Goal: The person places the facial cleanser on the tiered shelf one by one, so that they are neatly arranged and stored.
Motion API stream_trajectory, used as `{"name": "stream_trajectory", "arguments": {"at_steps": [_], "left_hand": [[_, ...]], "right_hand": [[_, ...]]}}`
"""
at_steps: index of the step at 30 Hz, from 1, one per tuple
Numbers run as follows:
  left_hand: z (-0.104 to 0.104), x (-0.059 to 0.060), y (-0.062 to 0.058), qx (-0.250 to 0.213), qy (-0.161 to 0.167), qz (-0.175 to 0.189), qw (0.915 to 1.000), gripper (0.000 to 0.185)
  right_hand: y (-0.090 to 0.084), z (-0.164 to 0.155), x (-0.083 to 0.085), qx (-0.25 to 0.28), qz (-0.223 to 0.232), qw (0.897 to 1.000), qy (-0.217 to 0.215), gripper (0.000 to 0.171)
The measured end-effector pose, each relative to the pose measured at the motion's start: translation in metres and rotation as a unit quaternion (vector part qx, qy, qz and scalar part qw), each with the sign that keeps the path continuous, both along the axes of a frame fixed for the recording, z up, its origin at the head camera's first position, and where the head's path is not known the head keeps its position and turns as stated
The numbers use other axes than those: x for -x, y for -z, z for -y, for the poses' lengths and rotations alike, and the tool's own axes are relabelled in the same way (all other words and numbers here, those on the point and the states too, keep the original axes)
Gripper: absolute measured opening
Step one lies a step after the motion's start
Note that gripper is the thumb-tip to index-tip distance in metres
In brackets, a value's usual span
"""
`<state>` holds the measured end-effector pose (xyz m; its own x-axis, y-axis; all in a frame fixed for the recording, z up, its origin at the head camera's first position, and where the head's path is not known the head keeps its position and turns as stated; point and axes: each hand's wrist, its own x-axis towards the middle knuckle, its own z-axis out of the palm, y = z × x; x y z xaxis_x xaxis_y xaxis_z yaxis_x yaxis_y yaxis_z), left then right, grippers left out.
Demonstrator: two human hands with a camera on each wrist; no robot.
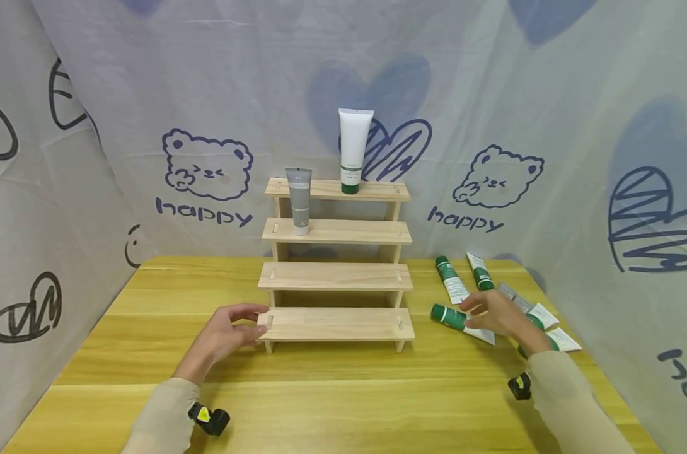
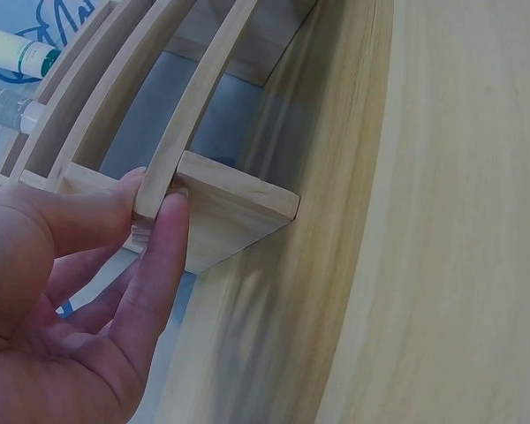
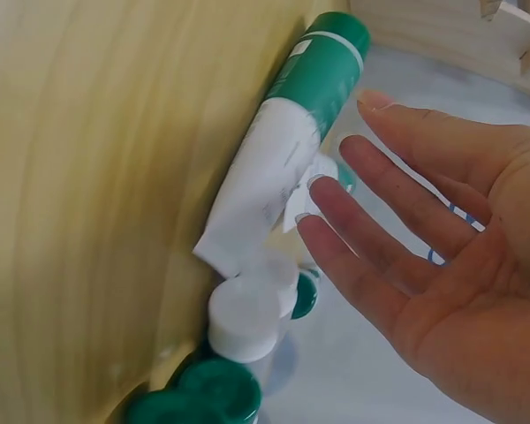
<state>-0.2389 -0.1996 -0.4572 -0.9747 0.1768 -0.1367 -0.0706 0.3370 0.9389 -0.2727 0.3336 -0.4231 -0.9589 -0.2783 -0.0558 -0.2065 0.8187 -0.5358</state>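
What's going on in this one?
A person's left hand pinches the left end of the wooden step shelf. The right hand, fingers straight, hovers over a green-capped tube among several lying on the table. A grey tube and a white tube stand on the upper steps.

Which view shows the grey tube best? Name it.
Head view: the grey tube stands whole, cap down, on the rack's second step from the top. Left wrist view shows only a blurred piece at its left edge; the right wrist view shows none.
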Motion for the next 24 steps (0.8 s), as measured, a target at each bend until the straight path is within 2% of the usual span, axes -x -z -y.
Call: {"name": "stream_trajectory", "arguments": {"at_steps": [8, 24], "left_hand": [[0.000, 0.000, 0.001, 0.000, 0.000, 0.001, 1.0000, 0.045], [0.000, 0.001, 0.002, -0.009, -0.001, 0.003, 1.0000, 0.045]], "right_hand": [[0.008, -0.009, -0.001, 0.002, -0.009, 1.000, -0.001, 0.029], [0.019, -0.012, -0.001, -0.061, -0.041, 0.997, -0.002, 0.052]]}}
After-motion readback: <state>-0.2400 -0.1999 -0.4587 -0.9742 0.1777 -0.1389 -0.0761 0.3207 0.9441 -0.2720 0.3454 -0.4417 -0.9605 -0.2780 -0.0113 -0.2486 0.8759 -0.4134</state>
